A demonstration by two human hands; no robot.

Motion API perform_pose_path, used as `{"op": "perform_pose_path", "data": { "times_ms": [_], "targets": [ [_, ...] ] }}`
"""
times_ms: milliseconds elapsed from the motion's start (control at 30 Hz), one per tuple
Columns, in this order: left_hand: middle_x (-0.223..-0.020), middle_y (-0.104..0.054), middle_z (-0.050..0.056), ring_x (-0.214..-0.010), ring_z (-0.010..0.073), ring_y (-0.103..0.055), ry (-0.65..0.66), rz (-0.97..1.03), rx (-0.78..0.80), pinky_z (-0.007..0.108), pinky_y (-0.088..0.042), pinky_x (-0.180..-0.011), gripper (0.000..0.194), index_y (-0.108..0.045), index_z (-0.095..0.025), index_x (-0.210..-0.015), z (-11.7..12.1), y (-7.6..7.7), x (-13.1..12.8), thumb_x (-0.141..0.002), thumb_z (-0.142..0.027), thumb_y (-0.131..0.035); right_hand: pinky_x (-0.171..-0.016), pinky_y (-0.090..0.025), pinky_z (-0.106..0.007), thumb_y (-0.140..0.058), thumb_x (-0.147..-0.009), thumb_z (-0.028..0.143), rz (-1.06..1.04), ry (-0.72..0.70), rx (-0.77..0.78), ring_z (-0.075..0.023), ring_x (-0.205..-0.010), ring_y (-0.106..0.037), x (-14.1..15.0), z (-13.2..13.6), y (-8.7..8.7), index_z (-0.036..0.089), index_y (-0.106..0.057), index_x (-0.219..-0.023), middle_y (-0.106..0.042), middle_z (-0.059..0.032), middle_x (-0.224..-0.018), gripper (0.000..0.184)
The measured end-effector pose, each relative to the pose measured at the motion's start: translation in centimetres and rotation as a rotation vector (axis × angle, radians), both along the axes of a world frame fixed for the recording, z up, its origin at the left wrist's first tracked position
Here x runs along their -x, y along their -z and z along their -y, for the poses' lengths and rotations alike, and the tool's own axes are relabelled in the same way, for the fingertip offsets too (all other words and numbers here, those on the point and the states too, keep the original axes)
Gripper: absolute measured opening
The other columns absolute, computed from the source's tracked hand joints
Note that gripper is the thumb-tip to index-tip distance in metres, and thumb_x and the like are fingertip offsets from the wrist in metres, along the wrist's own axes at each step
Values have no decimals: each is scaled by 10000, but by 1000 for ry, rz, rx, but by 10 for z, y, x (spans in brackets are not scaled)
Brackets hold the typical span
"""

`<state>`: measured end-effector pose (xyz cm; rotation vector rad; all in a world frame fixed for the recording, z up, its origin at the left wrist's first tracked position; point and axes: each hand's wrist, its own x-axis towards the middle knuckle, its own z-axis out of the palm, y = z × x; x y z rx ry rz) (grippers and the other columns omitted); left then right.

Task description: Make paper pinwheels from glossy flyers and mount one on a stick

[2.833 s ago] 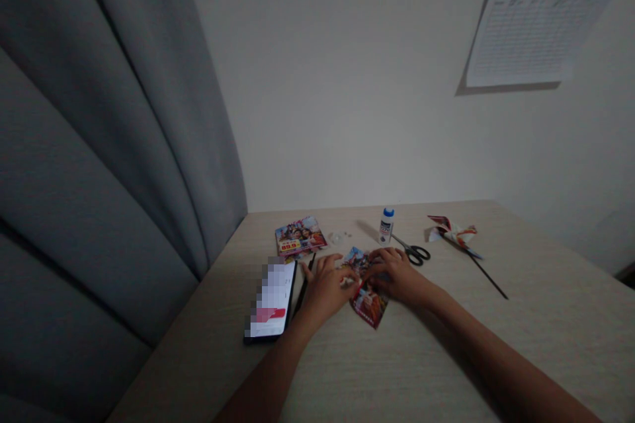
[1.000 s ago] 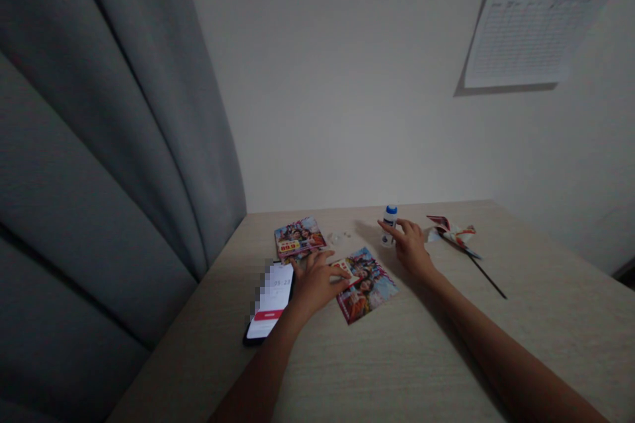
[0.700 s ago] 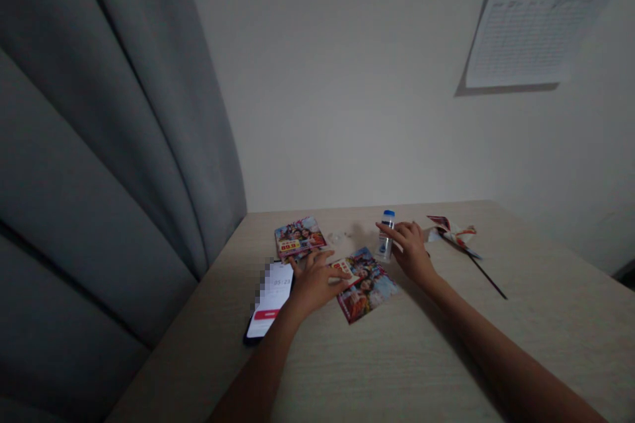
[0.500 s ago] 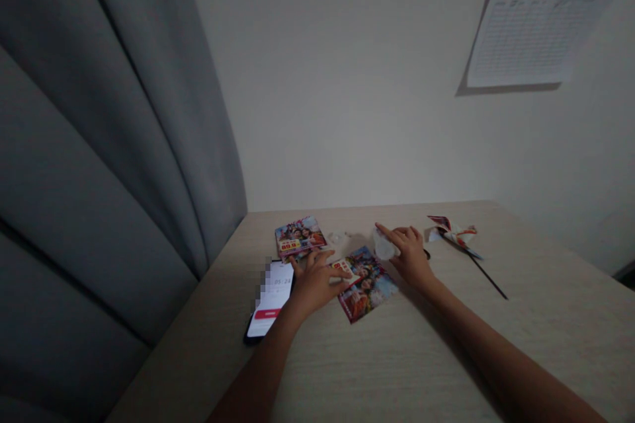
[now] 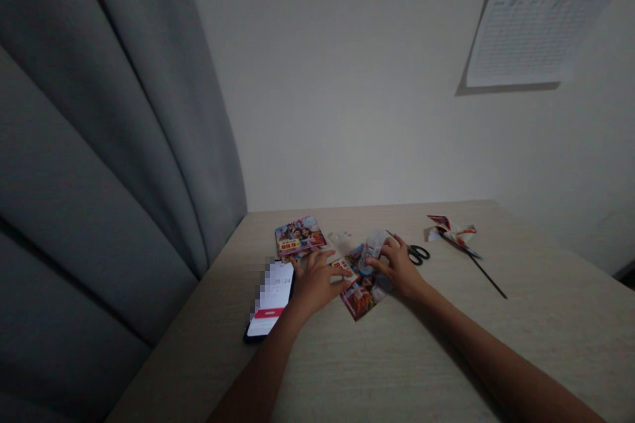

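Observation:
Tilted cap-down, a clear glue bottle (image 5: 373,248) with a blue tip is gripped in my right hand (image 5: 398,267). Its blue end is over the colourful printed paper (image 5: 361,302), and I cannot tell whether it touches. My left hand (image 5: 318,283) is open, its fingers spread and resting on the left side of that paper, where a corner is folded inward. The paper's right part is partly hidden behind the bottle and my right hand. Black-handled scissors (image 5: 419,254) lie just beyond the right hand.
A folded printed leaflet (image 5: 300,236) lies at the back left. Left of my left forearm is a phone (image 5: 270,307) with its screen lit. Small clear pieces (image 5: 338,238) sit behind the paper. A paper pinwheel (image 5: 459,234) on a dark stick lies at the right.
My right hand reached the upright glue bottle, lifted it, tipped it over and brought it left above the paper. The scissors came back into view. My left hand stayed on the paper.

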<state>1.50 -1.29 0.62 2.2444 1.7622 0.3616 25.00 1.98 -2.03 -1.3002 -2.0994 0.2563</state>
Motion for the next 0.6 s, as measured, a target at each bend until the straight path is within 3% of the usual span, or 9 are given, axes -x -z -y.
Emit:
{"op": "perform_pose_path", "data": {
  "times_ms": [267, 433, 600],
  "targets": [
    [-1494, -490, -32, -1427, 362, -298, 31, 37, -20, 778, 116, -1060, 202, -740, -538, -1020, -5, 8, 4, -823, -553, -698, -1179, -170, -593, -577, -944, 487, 82, -46, -81, -246, -1103, -551, 14, 6, -4, 214, -684, -885, -638, -66, -998, 299],
    [-1500, -484, -44, -1429, 356, -297, 36, 22, -25, 779, 86, -1071, 207, -728, -554, -1034, -5, 9, 4, -831, -547, -690, -1177, -202, -579, -611, -928, 449, 20, -20, -121, -252, -1107, -551, 9, 3, -1, 240, -693, -905, -646, -60, -1017, 226],
    [-1494, -488, -47, -1431, 368, -296, 32, 30, -23, 782, 112, -1062, 202, -733, -550, -1026, -4, 8, 4, -827, -530, -702, -1157, -224, -587, -608, -920, 477, 10, -20, -76, -265, -1106, -538, 9, 2, 2, 233, -706, -909, -639, -71, -1026, 263]
  ]
}}
